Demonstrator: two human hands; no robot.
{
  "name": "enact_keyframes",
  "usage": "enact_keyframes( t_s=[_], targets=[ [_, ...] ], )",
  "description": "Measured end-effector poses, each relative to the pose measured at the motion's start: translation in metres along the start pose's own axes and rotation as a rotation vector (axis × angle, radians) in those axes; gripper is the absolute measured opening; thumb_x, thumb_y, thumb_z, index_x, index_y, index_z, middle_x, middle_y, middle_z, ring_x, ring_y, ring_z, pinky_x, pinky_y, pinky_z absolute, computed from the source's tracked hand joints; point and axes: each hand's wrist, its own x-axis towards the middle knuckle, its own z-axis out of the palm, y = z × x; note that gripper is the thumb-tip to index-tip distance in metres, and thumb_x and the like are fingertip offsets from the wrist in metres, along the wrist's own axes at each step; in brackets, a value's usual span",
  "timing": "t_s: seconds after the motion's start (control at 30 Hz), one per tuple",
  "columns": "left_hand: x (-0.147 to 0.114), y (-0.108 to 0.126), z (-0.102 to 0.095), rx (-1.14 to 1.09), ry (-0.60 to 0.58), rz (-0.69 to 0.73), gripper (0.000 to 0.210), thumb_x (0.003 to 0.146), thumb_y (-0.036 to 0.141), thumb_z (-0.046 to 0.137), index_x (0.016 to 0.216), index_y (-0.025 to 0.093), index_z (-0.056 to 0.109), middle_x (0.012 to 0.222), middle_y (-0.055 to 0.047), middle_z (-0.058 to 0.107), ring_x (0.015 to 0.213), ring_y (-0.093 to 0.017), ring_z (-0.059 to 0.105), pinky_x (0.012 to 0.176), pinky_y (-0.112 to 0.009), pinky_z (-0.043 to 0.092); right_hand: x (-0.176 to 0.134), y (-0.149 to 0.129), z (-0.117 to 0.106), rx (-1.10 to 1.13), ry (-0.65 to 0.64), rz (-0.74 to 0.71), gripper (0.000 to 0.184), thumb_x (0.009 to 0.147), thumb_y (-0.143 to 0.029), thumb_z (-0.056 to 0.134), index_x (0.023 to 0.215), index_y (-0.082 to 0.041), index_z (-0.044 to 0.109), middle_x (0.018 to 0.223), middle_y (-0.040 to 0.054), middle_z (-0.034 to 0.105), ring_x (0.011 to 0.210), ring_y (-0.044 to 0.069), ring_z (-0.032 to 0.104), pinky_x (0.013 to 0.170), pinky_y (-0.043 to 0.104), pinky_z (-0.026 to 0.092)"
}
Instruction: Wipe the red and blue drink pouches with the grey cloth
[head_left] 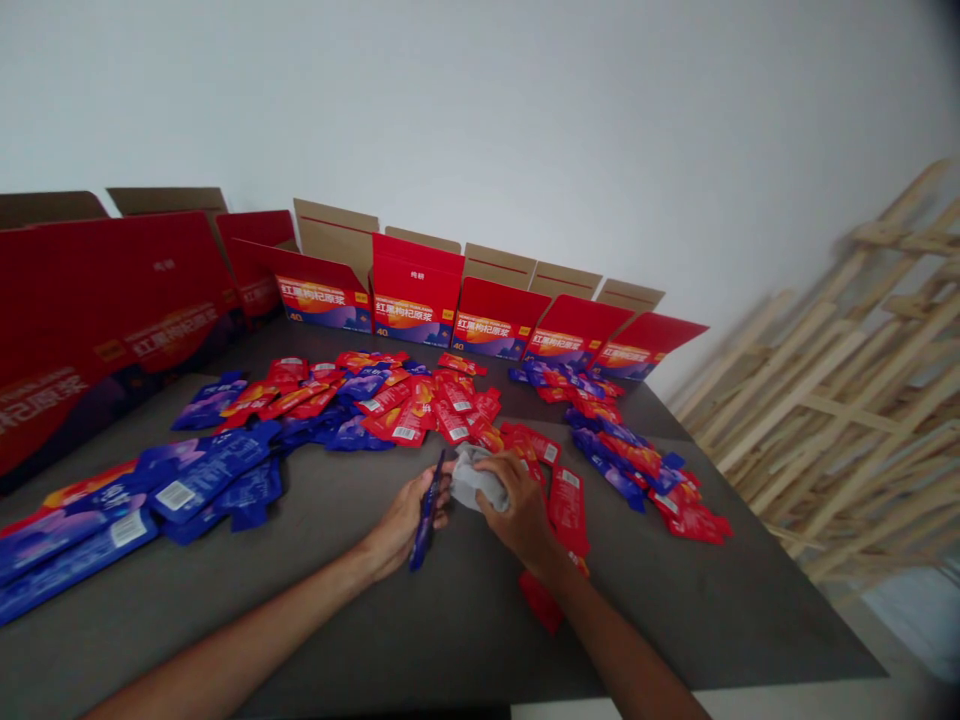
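Note:
Over the middle of the dark table, my left hand [407,522] grips a blue pouch [426,520], which is turned edge-on to me. Close on its right, my right hand [517,505] is closed around a crumpled whitish cloth [478,480]; whether it is cloth or tissue is hard to tell. The cloth is right beside the fingers of my left hand. Beyond both hands lies a pile of red pouches [454,405] mixed with blue ones. More red pouches [568,505] lie just right of my right hand, partly hidden by my forearm.
Open red cartons [416,300] stand in a row along the wall, with larger red boxes [112,330] at the left. Blue pouches [210,480] are stacked at the left; a mixed pile [630,450] lies right. Wooden slats [847,400] lean beyond the table's right edge.

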Motion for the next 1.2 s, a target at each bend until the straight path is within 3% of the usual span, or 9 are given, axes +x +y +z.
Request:
enact_keyframes(
  t_s=[0.17, 0.3, 0.4, 0.5, 0.63, 0.83, 0.97, 1.07, 1.2],
  targets=[
    [0.006, 0.007, -0.007, -0.002, 0.070, -0.074, 0.044, 0.076, 0.052, 0.072, 0.103, 0.018, 0.062, 0.079, 0.002, 0.054, 0.063, -0.008, 0.053, 0.048, -0.017, 0.046, 0.000, 0.002, -0.003, 0.037, 0.110, -0.001, 0.029, 0.079, -0.013, 0.057, 0.106, -0.023, 0.061, 0.103, 0.0068, 0.061, 0.099, 0.022, 0.060, 0.088, 0.037, 0.051],
    [0.011, 0.010, -0.012, 0.008, 0.067, -0.074, 0.037, 0.070, 0.036, 0.082, 0.094, 0.017, 0.062, 0.068, 0.005, 0.057, 0.054, -0.006, 0.053, 0.052, -0.017, 0.050, -0.001, 0.003, -0.005, 0.037, 0.191, -0.029, 0.027, 0.081, -0.015, 0.057, 0.106, -0.023, 0.060, 0.102, 0.0059, 0.061, 0.098, 0.022, 0.060, 0.088, 0.038, 0.050],
    [0.012, 0.011, -0.012, -0.006, 0.101, -0.107, 0.032, 0.073, 0.024, 0.081, 0.098, 0.016, 0.063, 0.075, 0.001, 0.067, 0.059, -0.009, 0.062, 0.061, -0.020, 0.055, -0.002, 0.004, -0.008, 0.018, 0.202, -0.064, 0.026, 0.083, -0.016, 0.058, 0.107, -0.023, 0.060, 0.102, 0.0061, 0.060, 0.098, 0.021, 0.060, 0.087, 0.037, 0.051],
    [0.012, 0.010, -0.010, -0.015, 0.164, -0.127, 0.022, 0.080, 0.020, 0.074, 0.099, 0.015, 0.063, 0.079, -0.004, 0.071, 0.063, -0.012, 0.067, 0.065, -0.024, 0.057, -0.004, 0.004, -0.011, -0.045, 0.115, -0.137, 0.028, 0.084, -0.016, 0.060, 0.111, -0.023, 0.061, 0.104, 0.0070, 0.060, 0.097, 0.021, 0.061, 0.084, 0.035, 0.052],
    [0.008, 0.011, -0.005, -0.070, 0.185, -0.133, 0.015, 0.087, 0.020, 0.064, 0.102, 0.015, 0.064, 0.085, -0.007, 0.074, 0.068, -0.015, 0.070, 0.069, -0.026, 0.058, -0.006, 0.001, -0.006, -0.156, -0.106, -0.224, 0.032, 0.085, -0.019, 0.063, 0.117, -0.025, 0.061, 0.108, 0.0074, 0.062, 0.100, 0.020, 0.062, 0.079, 0.030, 0.053],
    [0.003, 0.017, 0.003, -0.148, 0.064, -0.107, 0.031, 0.095, 0.024, 0.052, 0.124, 0.015, 0.061, 0.109, -0.012, 0.073, 0.093, -0.020, 0.071, 0.085, -0.033, 0.056, -0.008, -0.008, 0.010, -0.306, -0.467, -0.192, 0.039, 0.086, -0.024, 0.065, 0.125, -0.030, 0.059, 0.119, 0.0048, 0.061, 0.097, 0.019, 0.064, 0.071, 0.025, 0.052],
    [0.006, 0.021, -0.002, -0.192, 0.075, -0.035, 0.039, 0.094, 0.027, 0.054, 0.131, 0.015, 0.058, 0.119, -0.013, 0.070, 0.101, -0.022, 0.069, 0.092, -0.035, 0.053, -0.009, -0.012, 0.011, -0.322, -0.669, -0.234, 0.040, 0.084, -0.034, 0.070, 0.123, -0.033, 0.060, 0.120, 0.0012, 0.060, 0.089, 0.018, 0.065, 0.067, 0.025, 0.052],
    [0.007, 0.022, -0.007, -0.199, 0.074, -0.039, 0.043, 0.093, 0.030, 0.056, 0.133, 0.016, 0.056, 0.121, -0.012, 0.069, 0.103, -0.024, 0.068, 0.095, -0.037, 0.051, -0.009, -0.013, 0.009, -0.323, -0.711, -0.252, 0.038, 0.084, -0.036, 0.070, 0.121, -0.033, 0.061, 0.118, 0.0008, 0.062, 0.090, 0.017, 0.065, 0.067, 0.024, 0.052],
    [0.004, 0.018, -0.004, -0.226, 0.007, -0.113, 0.043, 0.094, 0.035, 0.053, 0.133, 0.016, 0.057, 0.118, -0.011, 0.070, 0.105, -0.024, 0.067, 0.098, -0.038, 0.048, -0.008, -0.010, 0.011, -0.305, -0.561, -0.174, 0.041, 0.085, -0.029, 0.068, 0.125, -0.032, 0.059, 0.123, 0.0023, 0.061, 0.094, 0.018, 0.065, 0.069, 0.025, 0.054]
  ],
)
